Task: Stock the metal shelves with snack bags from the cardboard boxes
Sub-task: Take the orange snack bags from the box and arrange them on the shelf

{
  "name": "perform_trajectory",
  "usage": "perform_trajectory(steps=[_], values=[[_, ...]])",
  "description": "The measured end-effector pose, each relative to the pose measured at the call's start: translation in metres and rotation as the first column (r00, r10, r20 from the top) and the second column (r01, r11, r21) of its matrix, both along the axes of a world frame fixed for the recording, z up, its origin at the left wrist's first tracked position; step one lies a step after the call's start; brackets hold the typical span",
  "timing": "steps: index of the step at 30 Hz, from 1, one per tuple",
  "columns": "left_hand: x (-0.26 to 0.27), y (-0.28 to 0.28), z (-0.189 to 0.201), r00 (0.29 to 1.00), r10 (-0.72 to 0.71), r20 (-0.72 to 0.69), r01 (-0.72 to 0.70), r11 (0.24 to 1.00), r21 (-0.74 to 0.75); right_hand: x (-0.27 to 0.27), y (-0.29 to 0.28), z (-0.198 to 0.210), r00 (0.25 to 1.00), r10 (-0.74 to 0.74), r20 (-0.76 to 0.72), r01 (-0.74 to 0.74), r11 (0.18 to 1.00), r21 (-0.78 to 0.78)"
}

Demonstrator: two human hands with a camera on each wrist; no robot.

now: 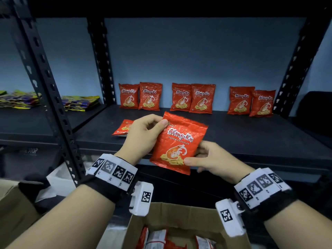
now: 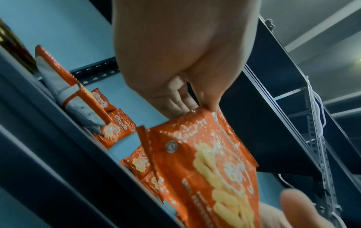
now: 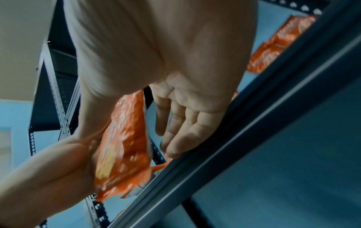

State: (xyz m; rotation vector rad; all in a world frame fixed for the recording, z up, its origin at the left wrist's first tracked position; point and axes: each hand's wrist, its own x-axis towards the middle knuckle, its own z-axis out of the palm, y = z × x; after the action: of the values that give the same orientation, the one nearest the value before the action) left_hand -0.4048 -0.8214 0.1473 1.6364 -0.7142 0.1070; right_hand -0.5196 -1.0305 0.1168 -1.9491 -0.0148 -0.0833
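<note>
— What's around you?

— A blue wall behind a black metal shelf [image 1: 233, 133]. Along its back stand six red prawn-cracker bags [image 1: 190, 98] in pairs, upright against the wall. One more bag [image 1: 120, 129] lies flat nearer the front edge, half hidden behind my left hand. On the neighbouring shelf to the left sit low stacks of purple-and-yellow packets [image 1: 79, 103].

— And the boxes?

— An open cardboard box [image 1: 181, 212] sits just below my wrists. Inside it I see a few more red-and-white bags [image 1: 156, 239], cut off by the bottom of the view. Another box [image 1: 10, 203] is at the far left, its contents out of sight.

— What are your hands doing?

— Both hold one snack bag [image 1: 177, 143] in front of the shelf edge, above the box, tilted a little to the right, printed face toward me. My left hand [image 1: 143, 135] pinches its top left corner between thumb and curled fingers [image 2: 171, 101]. My right hand [image 1: 211, 159] pinches the lower right edge, thumb on the front; in the right wrist view the other fingers [image 3: 181, 131] lie loosely together behind the bag.

— Anything unclear?

— The right wrist view is blurred, so I cannot tell how many of those fingers touch the bag's back.
</note>
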Motion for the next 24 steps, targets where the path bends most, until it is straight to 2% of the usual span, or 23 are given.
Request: perform_trajectory(steps=[3, 5, 8, 11, 14, 17, 21, 24], values=[[-0.005, -0.005, -0.003, 0.998, -0.039, -0.054, 0.039, 0.999, -0.014, 0.002, 0.015, -0.005, 1.0, -0.016, 0.0, 0.015, 0.976, 0.218], [-0.002, -0.003, -0.003, 0.996, -0.033, -0.079, 0.031, 0.999, -0.028, 0.003, 0.017, -0.006, 0.997, -0.075, 0.028, 0.064, 0.957, 0.283], [0.017, 0.011, -0.002, 0.996, 0.081, -0.047, -0.082, 0.996, -0.018, 0.002, 0.011, -0.006, 0.988, -0.147, 0.051, 0.128, 0.954, 0.272], [0.042, 0.032, -0.006, 0.972, 0.229, 0.053, -0.234, 0.964, 0.127, -0.001, 0.003, -0.005, 0.98, -0.187, 0.07, 0.163, 0.952, 0.259], [0.063, 0.05, -0.012, 0.916, 0.336, 0.218, -0.393, 0.862, 0.321, -0.005, -0.001, -0.005, 0.97, -0.227, 0.088, 0.194, 0.939, 0.283], [0.088, 0.063, -0.015, 0.865, 0.418, 0.278, -0.501, 0.754, 0.425, -0.009, -0.003, -0.005, 0.965, -0.242, 0.102, 0.207, 0.94, 0.27], [0.112, 0.065, -0.016, 0.826, 0.51, 0.24, -0.543, 0.609, 0.578, -0.012, -0.002, -0.004, 0.959, -0.247, 0.136, 0.208, 0.946, 0.25], [0.119, 0.06, -0.014, 0.835, 0.531, 0.143, -0.447, 0.504, 0.739, -0.012, 0.001, -0.005, 0.963, -0.233, 0.137, 0.196, 0.952, 0.237]])
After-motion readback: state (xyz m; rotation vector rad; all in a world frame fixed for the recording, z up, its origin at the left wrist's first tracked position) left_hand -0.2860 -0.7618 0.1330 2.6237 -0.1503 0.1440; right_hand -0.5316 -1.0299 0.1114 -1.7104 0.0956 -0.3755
